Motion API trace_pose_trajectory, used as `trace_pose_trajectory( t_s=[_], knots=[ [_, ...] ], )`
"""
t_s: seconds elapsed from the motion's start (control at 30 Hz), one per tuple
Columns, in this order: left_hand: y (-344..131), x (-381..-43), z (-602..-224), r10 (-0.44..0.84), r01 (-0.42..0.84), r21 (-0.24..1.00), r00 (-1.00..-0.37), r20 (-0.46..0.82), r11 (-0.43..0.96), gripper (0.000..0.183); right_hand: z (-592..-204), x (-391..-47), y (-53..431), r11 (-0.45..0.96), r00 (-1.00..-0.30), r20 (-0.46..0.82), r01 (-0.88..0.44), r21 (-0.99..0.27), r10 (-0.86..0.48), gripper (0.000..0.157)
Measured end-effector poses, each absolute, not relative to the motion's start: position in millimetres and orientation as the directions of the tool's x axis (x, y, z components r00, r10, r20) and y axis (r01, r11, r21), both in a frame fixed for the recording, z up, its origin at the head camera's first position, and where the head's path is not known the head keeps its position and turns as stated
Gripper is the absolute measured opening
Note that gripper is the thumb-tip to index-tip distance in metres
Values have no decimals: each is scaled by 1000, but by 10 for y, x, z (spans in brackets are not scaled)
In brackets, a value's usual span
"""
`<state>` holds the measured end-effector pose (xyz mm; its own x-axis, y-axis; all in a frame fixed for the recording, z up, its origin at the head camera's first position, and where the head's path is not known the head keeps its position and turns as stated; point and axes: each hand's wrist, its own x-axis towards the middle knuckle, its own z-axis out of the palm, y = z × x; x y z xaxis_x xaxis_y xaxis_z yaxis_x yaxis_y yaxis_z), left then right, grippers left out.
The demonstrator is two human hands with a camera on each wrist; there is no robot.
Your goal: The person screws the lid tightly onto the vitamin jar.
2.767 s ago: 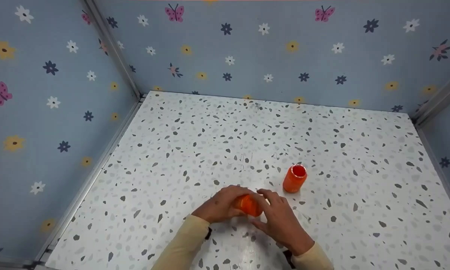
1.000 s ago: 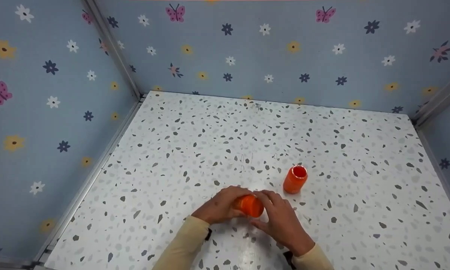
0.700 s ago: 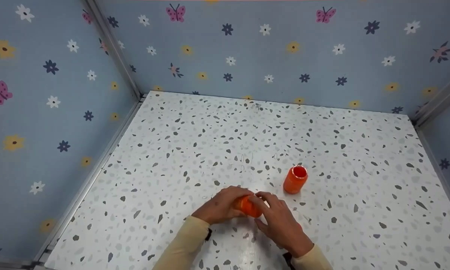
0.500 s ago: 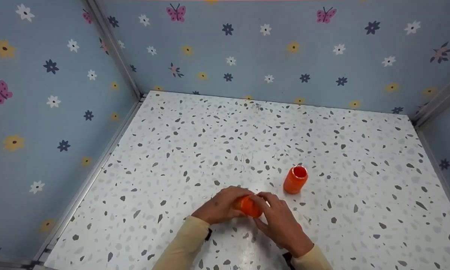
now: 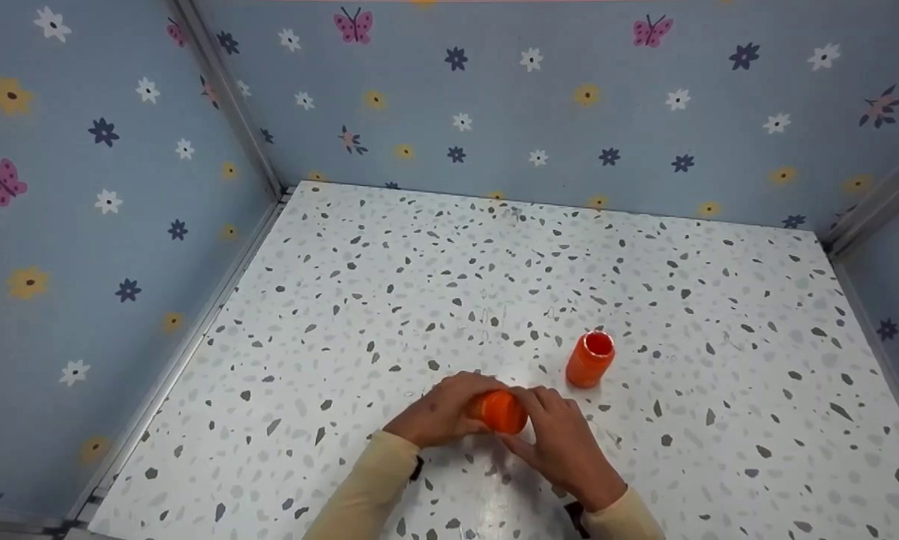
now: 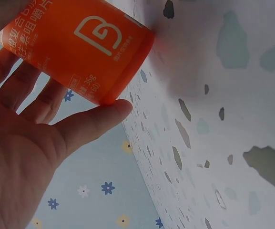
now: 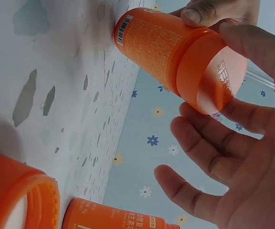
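Note:
An orange bottle (image 6: 75, 47) with pale printed lettering is tilted on its side between my hands, its base toward the left. My left hand (image 5: 445, 409) holds the bottle body, the thumb at the base's edge and the fingers behind it. At the other end is the bottle's orange cap (image 7: 211, 71). My right hand (image 5: 565, 450) pinches this cap between thumb and index finger; its other fingers are spread away from it. A second orange bottle (image 5: 589, 364) stands upright, mouth uncovered, just beyond my right hand. An orange screw cap (image 7: 8, 179) with a ridged inside lies near my right hand, hidden in the head view.
The white speckled table (image 5: 389, 300) extends ahead and to both sides. Blue flowered panels (image 5: 494, 97) close it off at the back, left and right, with metal posts (image 5: 228, 97) at the corners.
Half a second ago my right fingers covered more of the cap; now they sit at its sides and its end face shows. My left hand and the standing bottle have stayed in place.

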<state>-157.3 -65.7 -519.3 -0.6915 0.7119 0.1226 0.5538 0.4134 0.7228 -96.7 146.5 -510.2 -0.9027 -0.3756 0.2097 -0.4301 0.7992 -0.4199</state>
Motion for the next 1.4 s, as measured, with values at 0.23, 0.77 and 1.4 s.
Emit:
trace_pose_trajectory(
  t_s=[0.23, 0.77, 1.4],
  knots=[
    [-654, -1559, -5184, 708, 553, 706, -699, 105, 442, 54, -5109, -970, 1461, 770, -868, 242, -496, -401, -433, 70],
    [-637, -1577, -5178, 708, 545, 717, -699, 103, 434, 53, -5082, -970, 1443, 791, -905, 190, -424, -440, -379, 60],
    [-667, -1568, -5204, 718, 586, 694, -682, 142, 419, 54, -5131, -969, 1428, 760, -842, 292, -537, -366, -455, 65]
  ],
)
